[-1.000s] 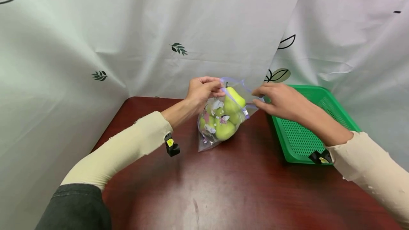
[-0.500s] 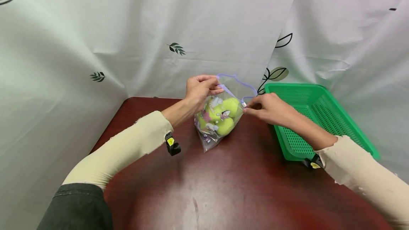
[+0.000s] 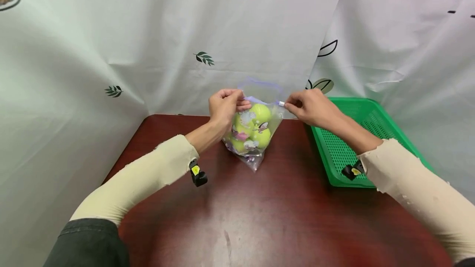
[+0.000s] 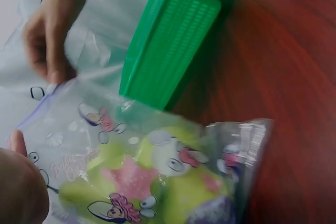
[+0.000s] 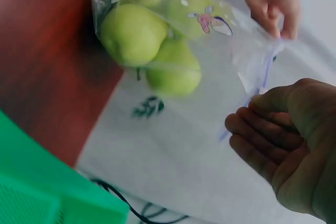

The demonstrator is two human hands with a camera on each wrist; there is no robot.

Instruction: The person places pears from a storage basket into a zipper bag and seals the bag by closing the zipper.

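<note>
A clear slider bag (image 3: 273,125) with cartoon prints and a lilac zip edge holds several yellow-green pears (image 3: 262,113). Stems and rounded shapes of the pears (image 5: 134,34) show through the plastic in the right wrist view. My left hand (image 3: 224,109) pinches the upper left of the bag's mouth between thumb and fingers. At the opposite corner, my right hand (image 3: 314,106) pinches the small white slider (image 3: 281,103). The bag's mouth gapes between the hands in the head view. Whether its bottom rests on the table I cannot tell.
A green perforated plastic basket (image 3: 323,155) stands at the right on the dark red table (image 3: 237,213), below my right forearm. Behind the table hangs a pale curtain (image 3: 156,52) with leaf prints. Black wrist straps sit on both sleeves.
My right hand came down onto the slider corner, then moved up slightly with it. My left hand shifted a little left with the bag, whose printed face now turns more toward me.
</note>
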